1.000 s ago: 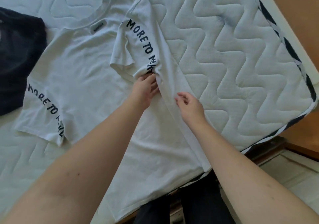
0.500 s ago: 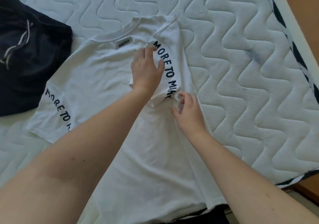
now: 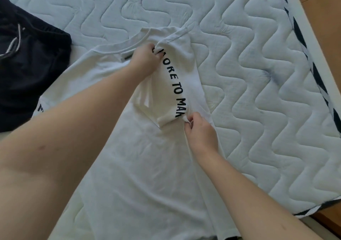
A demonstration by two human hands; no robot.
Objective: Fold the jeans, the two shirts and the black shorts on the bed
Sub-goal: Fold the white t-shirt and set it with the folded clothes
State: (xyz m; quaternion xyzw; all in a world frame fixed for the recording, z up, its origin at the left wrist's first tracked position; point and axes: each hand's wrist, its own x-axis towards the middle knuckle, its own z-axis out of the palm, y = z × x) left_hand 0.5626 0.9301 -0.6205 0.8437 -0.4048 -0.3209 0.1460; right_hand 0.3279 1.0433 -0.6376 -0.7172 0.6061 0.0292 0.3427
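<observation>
Since half a second ago the left hand (image 3: pixel 147 58) has slid up from the flat sleeve to the shoulder seam near the collar and now pinches it, while the right hand (image 3: pixel 200 134) still pinches the sleeve's lower corner. The white shirt (image 3: pixel 147 175) lies at centre with its right side turned in, so the first lengthwise fold looks nearly set. The black shorts (image 3: pixel 31 69) sit at 9 o'clock. The bed (image 3: pixel 258 92) offers bare mattress from 12 to 3; its edge runs close at 4.
</observation>
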